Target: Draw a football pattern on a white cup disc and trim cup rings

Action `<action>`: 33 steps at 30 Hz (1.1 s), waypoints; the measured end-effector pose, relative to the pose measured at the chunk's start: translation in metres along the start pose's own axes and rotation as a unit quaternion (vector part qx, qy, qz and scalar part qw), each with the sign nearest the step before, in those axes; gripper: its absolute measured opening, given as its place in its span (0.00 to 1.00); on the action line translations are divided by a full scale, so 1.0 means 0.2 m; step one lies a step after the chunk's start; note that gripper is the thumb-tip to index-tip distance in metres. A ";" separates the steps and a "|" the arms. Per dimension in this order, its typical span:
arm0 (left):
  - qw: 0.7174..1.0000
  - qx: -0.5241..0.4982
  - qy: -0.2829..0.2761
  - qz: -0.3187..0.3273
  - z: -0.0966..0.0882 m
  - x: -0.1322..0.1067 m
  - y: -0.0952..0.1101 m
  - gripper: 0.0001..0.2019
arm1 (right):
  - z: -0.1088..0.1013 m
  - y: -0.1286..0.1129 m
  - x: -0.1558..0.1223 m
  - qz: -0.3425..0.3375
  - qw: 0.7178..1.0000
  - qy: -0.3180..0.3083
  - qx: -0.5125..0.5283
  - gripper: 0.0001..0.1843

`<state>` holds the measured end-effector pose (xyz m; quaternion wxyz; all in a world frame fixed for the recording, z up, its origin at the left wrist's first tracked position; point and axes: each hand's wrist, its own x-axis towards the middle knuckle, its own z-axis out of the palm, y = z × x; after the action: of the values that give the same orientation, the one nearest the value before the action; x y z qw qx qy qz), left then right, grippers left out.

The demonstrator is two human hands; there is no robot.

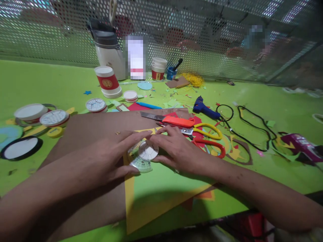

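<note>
My left hand point(114, 153) lies flat with fingers stretched over a clear plastic protractor point(141, 164) on a yellow paper sheet point(141, 201). My right hand point(176, 149) rests beside it, fingers extended, touching a small white round disc point(148, 151) that sits on the protractor. Both hands press down on these things; neither grips anything. A brown card sheet point(101, 126) lies under the left forearm and the yellow paper.
An orange utility knife point(174, 121) and scissors with yellow and red handles point(209, 136) lie just beyond my right hand. A blue glue gun point(204, 109) with a black cord, a purple tool point(300, 144), paper cups point(107, 80), round lids point(54, 117) and paper scraps surround the work area. A perforated screen stands behind.
</note>
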<state>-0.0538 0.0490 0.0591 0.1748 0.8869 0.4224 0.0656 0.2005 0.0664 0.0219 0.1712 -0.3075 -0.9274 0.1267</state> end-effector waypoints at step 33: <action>0.999 0.026 -0.006 0.030 0.02 0.03 0.01 0.12 | 0.02 0.03 -0.02 -0.009 0.997 0.035 0.069 0.11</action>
<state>-0.0483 0.0515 0.0551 0.1520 0.9037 0.3965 0.0540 0.2050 0.0675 0.0157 0.2258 -0.2910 -0.9125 0.1779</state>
